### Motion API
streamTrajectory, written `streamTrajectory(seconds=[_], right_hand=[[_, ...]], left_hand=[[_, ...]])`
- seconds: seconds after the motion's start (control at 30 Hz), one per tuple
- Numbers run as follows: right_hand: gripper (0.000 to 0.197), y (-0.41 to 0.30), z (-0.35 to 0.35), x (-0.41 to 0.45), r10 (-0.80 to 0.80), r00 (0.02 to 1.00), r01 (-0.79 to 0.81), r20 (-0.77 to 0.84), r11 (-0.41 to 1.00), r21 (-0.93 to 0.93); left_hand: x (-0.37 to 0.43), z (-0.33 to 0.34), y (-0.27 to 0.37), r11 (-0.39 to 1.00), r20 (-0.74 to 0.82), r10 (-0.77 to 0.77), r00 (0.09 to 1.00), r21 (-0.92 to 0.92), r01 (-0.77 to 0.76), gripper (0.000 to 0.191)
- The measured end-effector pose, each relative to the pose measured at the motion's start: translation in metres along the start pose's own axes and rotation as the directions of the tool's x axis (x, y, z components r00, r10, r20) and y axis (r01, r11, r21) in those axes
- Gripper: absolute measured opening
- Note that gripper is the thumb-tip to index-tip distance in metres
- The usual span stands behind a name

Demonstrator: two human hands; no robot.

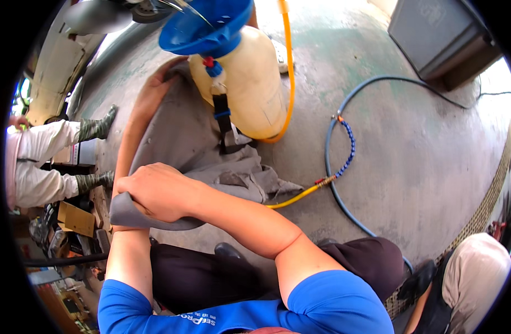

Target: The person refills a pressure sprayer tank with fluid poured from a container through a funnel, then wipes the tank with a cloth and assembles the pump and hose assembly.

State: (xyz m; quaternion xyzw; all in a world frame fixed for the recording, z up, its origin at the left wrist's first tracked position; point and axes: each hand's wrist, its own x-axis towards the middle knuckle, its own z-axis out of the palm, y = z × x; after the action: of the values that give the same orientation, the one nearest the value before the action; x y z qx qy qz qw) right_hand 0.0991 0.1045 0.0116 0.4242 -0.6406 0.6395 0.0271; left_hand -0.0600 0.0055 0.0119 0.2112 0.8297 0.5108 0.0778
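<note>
My right hand (157, 192) grips one end of a worn grey cloth (172, 125), its fist crossing over my left forearm. The cloth runs up along that forearm to my left hand (161, 79), which holds its upper edge; some of those fingers are hidden. Beside the left hand stands a yellowish plastic tank (251, 87) with a black strap (222, 112) and a blue and red valve fitting (213, 67). A blue funnel-shaped basin (213, 25) sits on top of it, and a thin stream of liquid falls into the basin. The cloth's lower folds gather by the tank's base.
An orange hose (289, 62) curves down the tank's side. Across the floor lie a blue-grey hose (328, 154) and a yellow air hose (295, 198) with a blue segmented nozzle (352, 146). A grey bin (435, 37) stands at upper right. Other people's legs (50, 179) show at both sides.
</note>
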Motion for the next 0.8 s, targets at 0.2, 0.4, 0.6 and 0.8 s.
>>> streamTrajectory(seconds=[0.2, 0.4, 0.6, 0.8], right_hand=[[0.012, -0.014, 0.003, 0.003, -0.036, 0.999, 0.035, 0.027, 0.998, 0.045], [0.019, -0.012, -0.001, 0.002, -0.007, 0.998, 0.008, 0.068, 1.0, -0.012], [0.024, -0.01, 0.001, 0.004, -0.024, 0.996, 0.022, 0.08, 1.0, 0.021], [0.013, -0.013, 0.0, 0.004, -0.062, 0.997, 0.06, 0.045, 0.997, 0.05]], left_hand=[[-0.011, -0.008, 0.008, 0.999, -0.007, -0.001, 1.0, 0.045, 0.001, 0.043], [-0.008, 0.004, 0.018, 0.998, -0.03, -0.045, 0.999, 0.051, 0.046, 0.043], [-0.009, 0.003, 0.019, 0.994, -0.06, -0.043, 0.997, 0.095, 0.049, 0.042], [-0.01, 0.004, 0.02, 0.997, -0.051, -0.064, 0.997, 0.05, 0.066, 0.042]])
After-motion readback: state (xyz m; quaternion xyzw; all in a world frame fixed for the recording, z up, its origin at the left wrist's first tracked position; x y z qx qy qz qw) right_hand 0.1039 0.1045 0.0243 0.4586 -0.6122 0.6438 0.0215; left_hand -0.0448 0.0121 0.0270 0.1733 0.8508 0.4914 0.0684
